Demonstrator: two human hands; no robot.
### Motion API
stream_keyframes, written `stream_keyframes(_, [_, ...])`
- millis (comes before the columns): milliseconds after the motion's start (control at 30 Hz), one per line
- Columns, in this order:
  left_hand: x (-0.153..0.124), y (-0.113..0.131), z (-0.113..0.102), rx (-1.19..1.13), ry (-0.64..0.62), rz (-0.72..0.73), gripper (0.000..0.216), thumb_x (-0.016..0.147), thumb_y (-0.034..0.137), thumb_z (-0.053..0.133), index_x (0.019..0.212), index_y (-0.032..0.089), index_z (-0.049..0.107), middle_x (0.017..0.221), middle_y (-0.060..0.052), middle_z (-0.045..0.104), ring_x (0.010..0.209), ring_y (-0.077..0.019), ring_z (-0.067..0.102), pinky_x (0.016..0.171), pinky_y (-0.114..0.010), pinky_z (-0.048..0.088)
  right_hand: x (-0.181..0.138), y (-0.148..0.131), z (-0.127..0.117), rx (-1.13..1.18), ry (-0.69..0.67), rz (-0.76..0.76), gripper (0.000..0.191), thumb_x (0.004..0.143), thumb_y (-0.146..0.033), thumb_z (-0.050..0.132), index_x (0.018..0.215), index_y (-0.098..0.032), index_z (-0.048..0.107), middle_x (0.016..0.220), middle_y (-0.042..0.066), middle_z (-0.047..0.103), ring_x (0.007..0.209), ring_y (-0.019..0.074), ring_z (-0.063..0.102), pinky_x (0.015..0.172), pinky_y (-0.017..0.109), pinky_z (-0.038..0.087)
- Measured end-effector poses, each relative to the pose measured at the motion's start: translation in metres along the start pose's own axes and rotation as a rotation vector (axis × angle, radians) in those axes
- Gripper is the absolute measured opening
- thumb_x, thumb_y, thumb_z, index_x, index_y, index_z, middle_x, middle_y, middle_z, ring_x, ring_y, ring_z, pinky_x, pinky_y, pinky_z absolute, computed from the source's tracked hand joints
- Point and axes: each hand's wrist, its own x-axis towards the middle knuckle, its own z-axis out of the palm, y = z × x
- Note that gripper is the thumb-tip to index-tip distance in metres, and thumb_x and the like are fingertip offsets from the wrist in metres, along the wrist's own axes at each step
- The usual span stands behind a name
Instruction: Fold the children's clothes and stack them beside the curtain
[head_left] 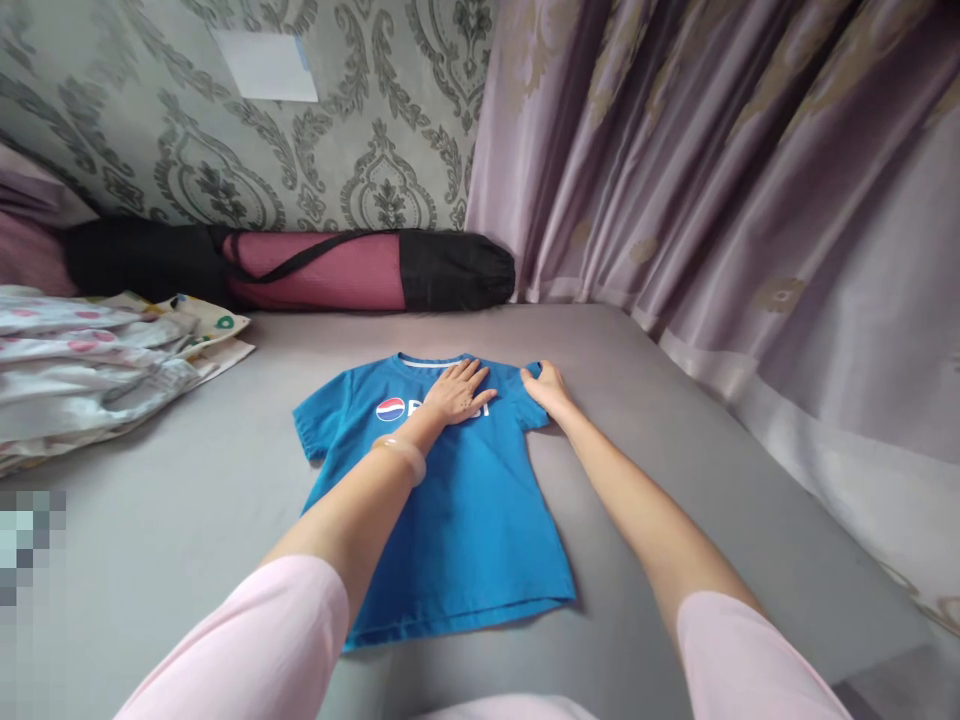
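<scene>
A blue short-sleeved T-shirt (465, 520) with a round logo and white lettering lies spread out, its collar at the far side. My left hand (457, 392) rests flat on its chest with the fingers apart, covering part of the lettering. At the shirt's right sleeve, my right hand (547, 388) grips the sleeve's edge between thumb and fingers. That sleeve looks slightly bunched, while the left one lies outstretched.
The shirt lies on a grey sheet (187, 560). Crumpled printed clothes (97, 370) are heaped at the left. A long black and pink bag (322, 270) lies along the patterned wall. Lilac curtains (697, 180) hang down the right side.
</scene>
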Motion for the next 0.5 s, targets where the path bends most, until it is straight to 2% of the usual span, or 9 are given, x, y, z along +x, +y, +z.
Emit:
stream_keyframes(100, [0.0,0.0,0.001,-0.009,-0.026,-0.016,0.069,0.098,0.06,0.031,0.15,0.016,0.04,0.159,-0.014,0.033,0.148,-0.0303,0.026,0.121,-0.044,0.02,-0.012,-0.001,-0.002,-0.314,-0.001,-0.148,0.034,0.098,-0.025,0.04,0.129,-0.018,0.053,0.119,0.018,0.066,0.113,0.0299,0.063,0.093,0.038,0.045])
stream_keyframes(233, [0.0,-0.001,0.002,-0.027,-0.009,-0.013,0.067,0.097,0.06,0.032,0.149,0.019,0.041,0.158,-0.012,0.035,0.148,-0.0297,0.027,0.121,-0.044,0.019,-0.022,0.003,0.001,-0.531,-0.004,-0.17,0.036,0.098,-0.016,0.032,0.127,-0.016,0.053,0.121,0.022,0.064,0.109,0.0311,0.065,0.092,0.042,0.045])
stream_keyframes(333, [0.0,-0.003,0.003,-0.032,0.009,-0.001,0.065,0.097,0.059,0.033,0.148,0.019,0.042,0.157,-0.012,0.037,0.147,-0.0296,0.029,0.121,-0.043,0.02,-0.02,0.007,0.003,-0.502,0.032,-0.093,0.033,0.099,-0.023,0.035,0.124,-0.014,0.055,0.119,0.022,0.065,0.109,0.0323,0.065,0.091,0.042,0.047])
stream_keyframes(500, [0.0,-0.007,0.002,-0.107,0.05,0.025,0.061,0.1,0.051,0.033,0.142,0.008,0.046,0.154,-0.019,0.04,0.146,-0.0283,0.031,0.121,-0.041,0.021,-0.013,0.011,-0.004,-0.323,0.061,0.044,0.037,0.095,-0.038,0.045,0.12,-0.015,0.061,0.112,0.02,0.069,0.108,0.0318,0.065,0.088,0.039,0.049])
